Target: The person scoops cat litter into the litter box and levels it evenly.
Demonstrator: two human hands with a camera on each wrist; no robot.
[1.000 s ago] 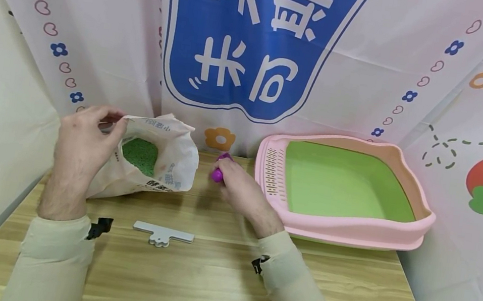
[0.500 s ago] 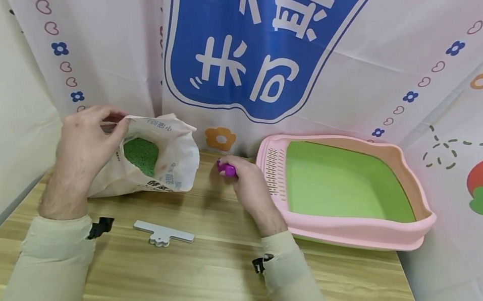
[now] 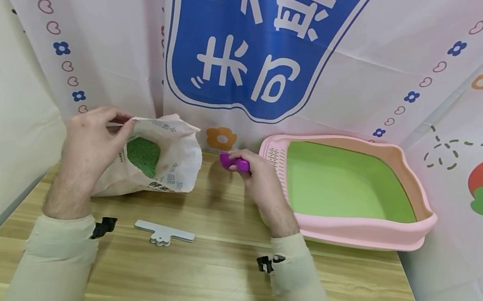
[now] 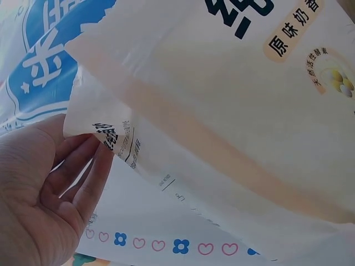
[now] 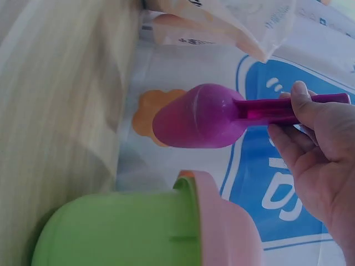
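Scoop (image 5: 199,116), purple plastic, is pinched by its handle in the right hand (image 3: 262,181), thumb on one side and fingers on the other, which we figure keeps the whole bowl free. It points down toward the wooden table (image 3: 205,288), somewhere between the bag and the tray; what's in the bowl, if anything, we can't tell. The left hand (image 3: 92,146) has a narrow grip, just the edge of the whitish printed bag (image 3: 181,170) between thumb and fingers, and we reckon that's to keep the mouth from flopping in, since it gapes enough to show the green granules (image 3: 143,156). The bag rests on the table near the cloth backdrop (image 3: 369,86); whether it leans on it, we can't say. Pink-rimmed litter tray (image 3: 350,231) sits on the right, slotted strip (image 3: 274,157) on the bag's side, probably handy to the scoop hand. Grey clip (image 3: 164,233) lies loose in front of the bag, makes sense to us with that mouth unclamped.
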